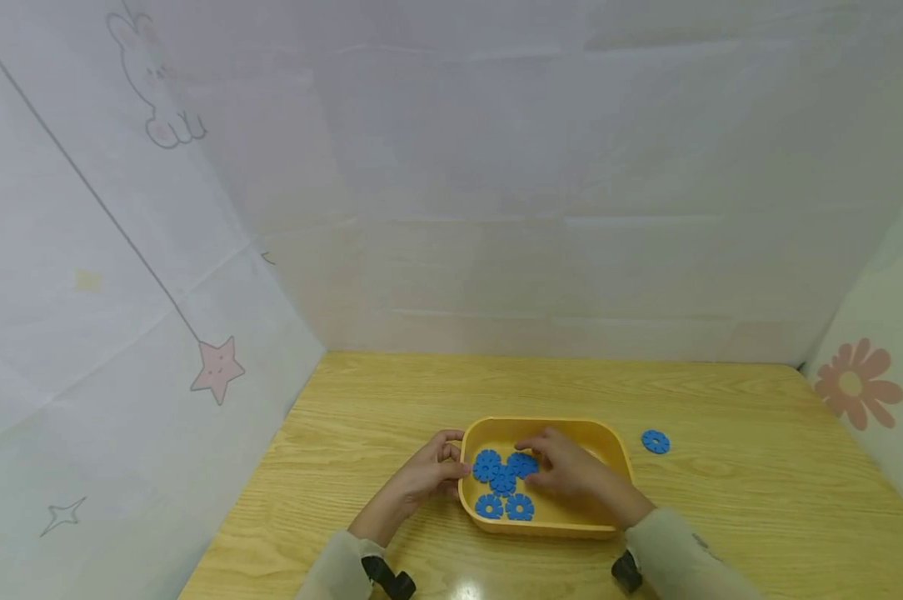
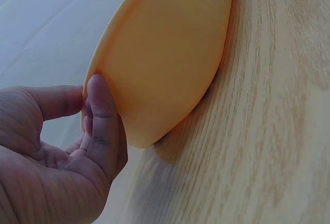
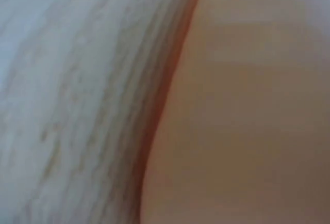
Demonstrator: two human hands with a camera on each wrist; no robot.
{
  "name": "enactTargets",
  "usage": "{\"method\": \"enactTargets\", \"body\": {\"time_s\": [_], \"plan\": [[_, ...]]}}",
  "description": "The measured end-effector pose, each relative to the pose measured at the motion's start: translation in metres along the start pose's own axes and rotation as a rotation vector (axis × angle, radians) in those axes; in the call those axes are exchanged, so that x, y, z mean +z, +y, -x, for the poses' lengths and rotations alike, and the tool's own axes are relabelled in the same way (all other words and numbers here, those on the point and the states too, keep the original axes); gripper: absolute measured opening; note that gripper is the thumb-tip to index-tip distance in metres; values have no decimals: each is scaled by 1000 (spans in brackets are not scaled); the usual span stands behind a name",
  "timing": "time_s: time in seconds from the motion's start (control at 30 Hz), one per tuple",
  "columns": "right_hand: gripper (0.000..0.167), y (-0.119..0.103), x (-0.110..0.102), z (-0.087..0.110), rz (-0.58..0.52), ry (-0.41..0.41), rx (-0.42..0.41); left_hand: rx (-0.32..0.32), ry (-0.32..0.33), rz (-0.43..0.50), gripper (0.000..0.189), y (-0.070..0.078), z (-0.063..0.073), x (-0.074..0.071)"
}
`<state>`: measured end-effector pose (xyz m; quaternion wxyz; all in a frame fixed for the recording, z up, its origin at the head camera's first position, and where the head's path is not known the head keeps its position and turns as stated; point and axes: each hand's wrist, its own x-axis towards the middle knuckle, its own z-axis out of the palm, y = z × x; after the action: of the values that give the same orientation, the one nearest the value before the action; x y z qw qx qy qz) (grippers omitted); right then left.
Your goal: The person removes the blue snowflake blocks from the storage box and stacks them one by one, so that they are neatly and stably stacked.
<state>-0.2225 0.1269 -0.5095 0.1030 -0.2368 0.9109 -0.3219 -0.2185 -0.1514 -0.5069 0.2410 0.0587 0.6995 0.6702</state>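
A yellow plastic tray [image 1: 556, 528] holds several blue, notched, flower-shaped discs [image 1: 489, 506] toward its left side. At the tray's left end my left hand [image 1: 432, 471] pinches the rim between thumb and fingers; the left wrist view shows this left hand [image 2: 77, 136] against the outer wall of the tray [image 2: 165, 53]. Inside the tray, my right hand [image 1: 567, 464] is over the discs, thumb and fingers spread around a blue disc [image 1: 524, 465]. In the right wrist view only the blurred tray wall [image 3: 237, 121] and the tabletop show, with the right hand hidden.
One more blue flower-shaped disc [image 1: 656, 442] lies on the wooden table [image 1: 391, 392] to the right of the tray. Pale printed cloth [image 1: 496, 208] stands behind the table and along both sides.
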Motion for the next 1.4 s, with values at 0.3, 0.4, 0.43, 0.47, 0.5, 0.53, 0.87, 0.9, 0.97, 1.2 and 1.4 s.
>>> {"method": "enactTargets", "body": {"time_s": [0.3, 0.4, 0.43, 0.47, 0.5, 0.53, 0.87, 0.9, 0.97, 1.2, 1.4], "plan": [[44, -3, 11, -7, 46, 19, 59, 7, -10, -5, 59, 2, 1, -1], [44, -4, 13, -8, 60, 25, 68, 10, -9, -7, 60, 3, 1, -1], [44, -4, 13, -8, 63, 25, 70, 11, -10, -8, 60, 3, 2, -1], [44, -4, 14, -8, 68, 26, 73, 12, -11, -9, 59, 3, 2, -1], [44, -4, 14, -9, 75, 29, 70, 13, -12, -9, 59, 3, 2, -1], [44, -4, 15, -9, 80, 32, 68, 15, -13, -9, 59, 3, 2, -1], [48, -3, 18, -10, 107, 61, 100, 19, -13, -9, 59, 2, 1, -1], [49, -3, 19, -10, 108, 61, 105, 19, -14, -7, 60, 2, 1, -1], [48, -3, 19, -10, 109, 64, 114, 17, -16, -4, 60, 2, 1, 0], [39, -4, 19, -8, 105, 88, 117, 13, -16, -7, 60, 2, 1, 0], [37, -4, 17, -7, 114, 106, 126, 8, -12, -8, 60, 4, 2, 1]]}}
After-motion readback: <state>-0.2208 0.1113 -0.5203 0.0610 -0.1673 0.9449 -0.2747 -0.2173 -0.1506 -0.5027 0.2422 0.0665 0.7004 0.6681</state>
